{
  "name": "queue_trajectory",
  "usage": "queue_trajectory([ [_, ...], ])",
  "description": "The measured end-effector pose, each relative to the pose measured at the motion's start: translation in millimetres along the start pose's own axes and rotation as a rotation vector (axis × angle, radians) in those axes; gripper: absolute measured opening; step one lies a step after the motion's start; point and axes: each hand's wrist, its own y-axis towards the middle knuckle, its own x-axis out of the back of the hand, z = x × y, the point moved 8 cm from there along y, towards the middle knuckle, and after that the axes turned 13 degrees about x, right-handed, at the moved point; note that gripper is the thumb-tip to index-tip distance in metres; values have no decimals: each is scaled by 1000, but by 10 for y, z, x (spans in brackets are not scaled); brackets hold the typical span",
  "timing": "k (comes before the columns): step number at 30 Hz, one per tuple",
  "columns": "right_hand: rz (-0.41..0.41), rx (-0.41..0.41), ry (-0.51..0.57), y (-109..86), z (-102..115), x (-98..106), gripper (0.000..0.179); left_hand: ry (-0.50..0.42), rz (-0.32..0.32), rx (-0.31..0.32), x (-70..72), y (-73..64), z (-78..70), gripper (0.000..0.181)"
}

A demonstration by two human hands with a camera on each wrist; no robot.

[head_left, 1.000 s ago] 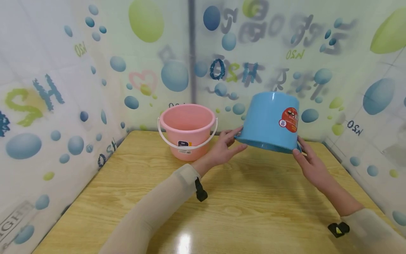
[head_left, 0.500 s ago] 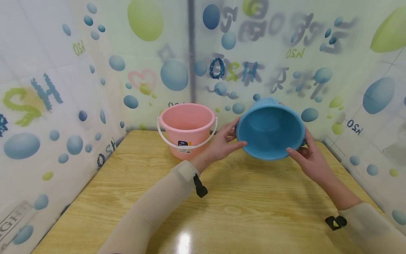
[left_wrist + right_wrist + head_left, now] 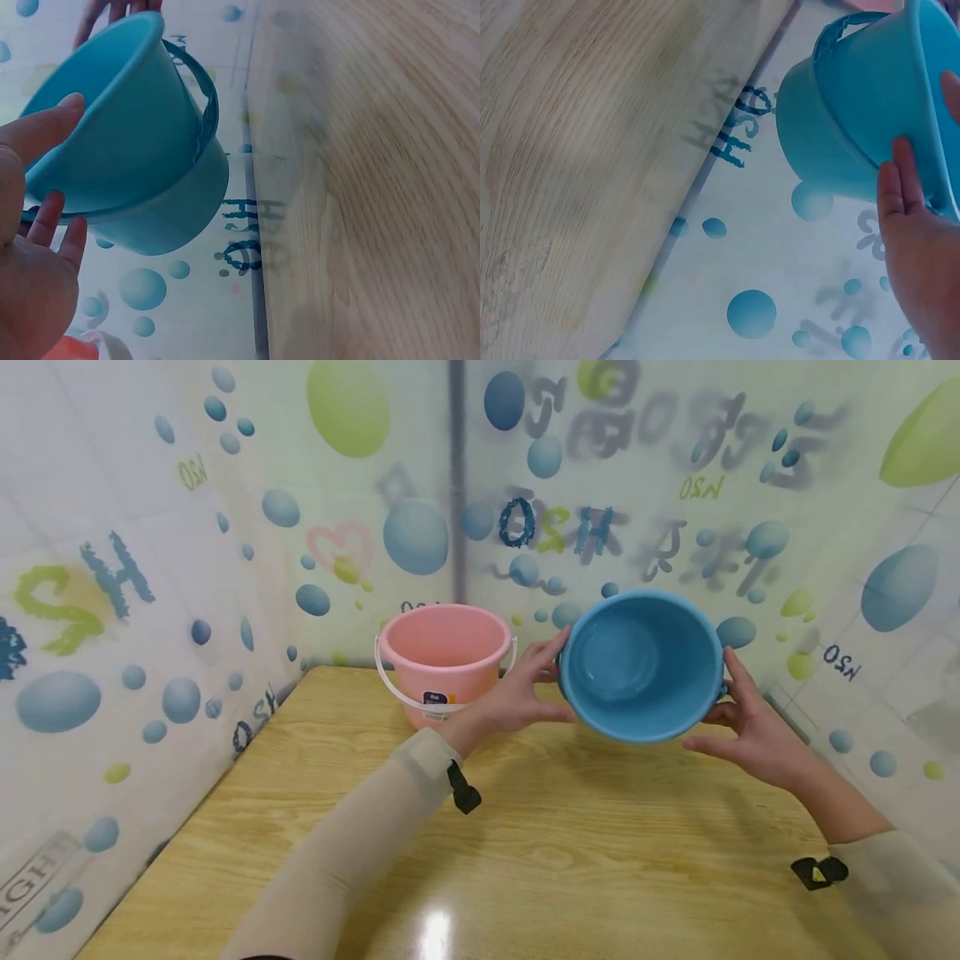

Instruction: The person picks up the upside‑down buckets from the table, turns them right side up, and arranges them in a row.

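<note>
A blue plastic bucket (image 3: 637, 668) is held in the air above the table, its open mouth facing the head camera. My left hand (image 3: 521, 689) grips its rim at the left, the thumb on the mouth side and the fingers along the outside. At the opposite side my right hand (image 3: 761, 735) holds the rim, fingers against the outer wall. In the left wrist view, a blue handle (image 3: 211, 101) lies against the far outside of the bucket. Behind my left hand a pink bucket (image 3: 450, 647) with a white handle (image 3: 386, 672) stands upright, partly hidden by that hand.
The wood-grain table (image 3: 540, 860) spreads below both hands. Patterned curtains (image 3: 225, 568) with bubble prints enclose its back and sides. Black straps (image 3: 463, 789) sit at both sleeve cuffs.
The blue bucket, bottom up a second ago, has been tipped so its mouth turns toward the head camera. Both hands have turned with it. The pink bucket stays in place.
</note>
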Motion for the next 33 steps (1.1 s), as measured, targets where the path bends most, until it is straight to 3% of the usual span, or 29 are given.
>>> queue_trajectory([
  [5, -9, 23, -31, -16, -21, 19, 130, 75, -30, -7, 21, -5, 2, 122],
  [12, -56, 47, -153, -4, -19, 83, 126, 76, -67, 7, 50, -3, -5, 119],
  [16, -55, 59, -106, 15, -3, 82, 122, 69, -79, 15, 57, 10, -2, 120],
  [22, -65, 2, -37, -11, -2, 84, 114, 62, -79, 41, 62, 25, 8, 117],
  [25, -62, -51, -72, -17, -31, 95, 108, 22, -53, 84, 46, 37, 30, 115],
  [33, -83, -164, -202, -33, -96, 136, 94, -228, 66, 153, -35, 75, 75, 109],
])
